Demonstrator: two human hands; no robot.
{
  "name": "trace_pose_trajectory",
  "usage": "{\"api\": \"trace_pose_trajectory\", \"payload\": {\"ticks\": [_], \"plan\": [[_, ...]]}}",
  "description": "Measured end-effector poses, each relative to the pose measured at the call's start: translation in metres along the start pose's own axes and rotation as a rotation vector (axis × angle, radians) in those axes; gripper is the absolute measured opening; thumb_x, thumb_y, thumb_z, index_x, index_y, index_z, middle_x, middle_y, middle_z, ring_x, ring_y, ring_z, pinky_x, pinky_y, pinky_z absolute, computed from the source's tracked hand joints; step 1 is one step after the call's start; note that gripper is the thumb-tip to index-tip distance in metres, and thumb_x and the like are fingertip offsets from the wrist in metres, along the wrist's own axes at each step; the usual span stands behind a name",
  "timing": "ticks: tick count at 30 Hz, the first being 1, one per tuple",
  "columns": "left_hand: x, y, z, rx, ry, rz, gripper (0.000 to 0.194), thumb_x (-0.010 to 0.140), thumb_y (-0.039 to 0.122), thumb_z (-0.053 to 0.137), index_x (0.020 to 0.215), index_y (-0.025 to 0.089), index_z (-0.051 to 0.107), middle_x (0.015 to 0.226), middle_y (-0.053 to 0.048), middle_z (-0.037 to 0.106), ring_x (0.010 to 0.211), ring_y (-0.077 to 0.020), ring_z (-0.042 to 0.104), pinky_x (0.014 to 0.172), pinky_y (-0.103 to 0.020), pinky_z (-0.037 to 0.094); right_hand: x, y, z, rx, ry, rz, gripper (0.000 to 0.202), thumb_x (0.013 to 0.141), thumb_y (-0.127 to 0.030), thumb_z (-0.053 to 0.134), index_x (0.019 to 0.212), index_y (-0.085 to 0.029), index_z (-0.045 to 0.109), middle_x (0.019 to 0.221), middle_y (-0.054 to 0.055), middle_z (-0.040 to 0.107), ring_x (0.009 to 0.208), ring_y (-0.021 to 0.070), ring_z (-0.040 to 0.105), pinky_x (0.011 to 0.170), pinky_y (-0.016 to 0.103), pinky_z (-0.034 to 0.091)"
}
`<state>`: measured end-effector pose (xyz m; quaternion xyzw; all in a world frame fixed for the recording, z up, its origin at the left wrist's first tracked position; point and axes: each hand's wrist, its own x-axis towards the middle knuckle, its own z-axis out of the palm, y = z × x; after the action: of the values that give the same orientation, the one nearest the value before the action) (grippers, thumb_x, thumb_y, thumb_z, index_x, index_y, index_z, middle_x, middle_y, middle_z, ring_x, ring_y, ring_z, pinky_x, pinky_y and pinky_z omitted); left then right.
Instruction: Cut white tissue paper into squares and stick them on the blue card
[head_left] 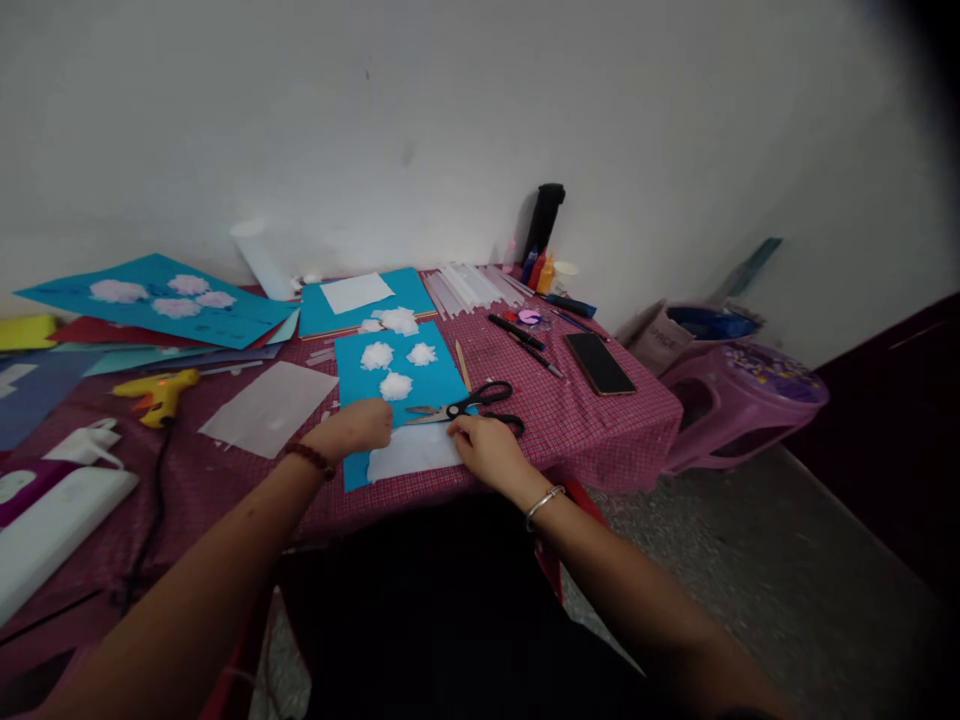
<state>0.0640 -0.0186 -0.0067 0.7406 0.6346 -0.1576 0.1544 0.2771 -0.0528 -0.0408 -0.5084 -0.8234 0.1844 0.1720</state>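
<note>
A white paper sheet lies over the lower part of a blue sheet at the table's front edge. My left hand, fingers curled, is at the sheet's upper left corner; what it holds, if anything, is hidden. At the right end of the paper, my right hand pinches its edge between thumb and fingers. Scissors with black handles lie just above the paper, blades parted and pointing left. Three white crumpled paper puffs sit on the blue sheet.
A yellow glue gun and a translucent sheet lie to the left. A phone, pens, glue sticks and paint bottles are to the right and back. A pink stool stands beyond the table.
</note>
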Motion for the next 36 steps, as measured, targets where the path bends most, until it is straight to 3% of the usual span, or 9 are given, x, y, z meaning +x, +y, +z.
{"api": "trace_pose_trajectory", "payload": {"ticks": [6,12,16,20,25,29,32,36], "plan": [[-0.018,0.005,0.014,0.007,0.132,-0.013,0.008,0.074,0.017,0.055,0.072,0.017,0.063,0.074,-0.008,0.067,0.075,-0.0242,0.063,0.065,-0.031,0.043,-0.002,0.005,-0.005,0.021,-0.012,-0.038,0.022,0.087,-0.018,0.051,0.099,-0.017,0.069,0.091,0.007,0.072,0.081,0.02,0.066,0.077,0.027,0.043],[-0.04,0.006,0.039,-0.034,0.321,-0.003,0.031,0.082,0.02,0.039,0.105,0.013,0.059,0.107,-0.016,0.062,0.1,-0.0303,0.058,0.077,-0.037,0.045,0.004,0.002,-0.019,0.049,0.025,-0.11,0.025,0.091,-0.017,0.047,0.11,-0.016,0.062,0.109,0.008,0.064,0.098,0.0179,0.06,0.088,0.027,0.04],[-0.031,-0.005,0.036,-0.095,0.332,0.029,0.052,0.078,0.026,0.048,0.127,0.01,0.048,0.122,-0.017,0.055,0.113,-0.0286,0.053,0.092,-0.037,0.042,0.012,-0.006,-0.024,0.05,0.017,-0.174,0.021,0.09,-0.018,0.049,0.106,-0.016,0.064,0.102,0.007,0.065,0.09,0.0171,0.06,0.084,0.027,0.041],[-0.019,-0.011,0.021,-0.122,0.247,0.039,0.052,0.068,0.027,0.056,0.117,0.008,0.057,0.116,-0.018,0.059,0.109,-0.0312,0.056,0.089,-0.037,0.044,0.013,-0.007,-0.02,0.053,0.013,-0.211,0.02,0.089,-0.017,0.05,0.103,-0.016,0.065,0.096,0.006,0.065,0.086,0.0167,0.06,0.082,0.027,0.042],[-0.014,-0.004,0.011,-0.154,0.146,-0.004,0.044,0.063,0.022,0.055,0.104,0.009,0.061,0.092,-0.014,0.068,0.079,-0.0262,0.064,0.065,-0.031,0.045,0.011,-0.002,-0.016,0.076,0.007,-0.222,0.02,0.089,-0.015,0.05,0.101,-0.016,0.066,0.097,0.006,0.066,0.089,0.0174,0.06,0.083,0.028,0.042],[-0.014,0.0,0.012,-0.17,0.109,0.025,0.022,0.061,0.019,0.052,0.078,0.015,0.065,0.074,-0.007,0.068,0.067,-0.0215,0.062,0.058,-0.028,0.041,0.012,0.0,-0.013,0.108,0.004,-0.23,0.02,0.089,-0.015,0.05,0.101,-0.016,0.066,0.098,0.007,0.066,0.092,0.0178,0.059,0.085,0.029,0.042],[-0.021,0.003,0.016,-0.162,0.148,0.07,0.013,0.064,0.02,0.049,0.067,0.018,0.061,0.066,-0.004,0.064,0.064,-0.0206,0.059,0.058,-0.029,0.039,0.013,0.0,-0.012,0.126,0.013,-0.231,0.022,0.088,-0.015,0.05,0.105,-0.016,0.064,0.101,0.007,0.065,0.092,0.0174,0.059,0.085,0.03,0.042],[-0.043,0.009,0.02,-0.124,0.31,0.136,0.013,0.071,0.021,0.044,0.075,0.018,0.057,0.083,-0.008,0.062,0.081,-0.0238,0.059,0.071,-0.032,0.042,0.018,-0.001,-0.016,0.187,0.031,-0.346,0.046,0.082,-0.018,0.059,0.127,-0.016,0.051,0.12,0.009,0.056,0.107,0.0198,0.054,0.094,0.034,0.04]]}}
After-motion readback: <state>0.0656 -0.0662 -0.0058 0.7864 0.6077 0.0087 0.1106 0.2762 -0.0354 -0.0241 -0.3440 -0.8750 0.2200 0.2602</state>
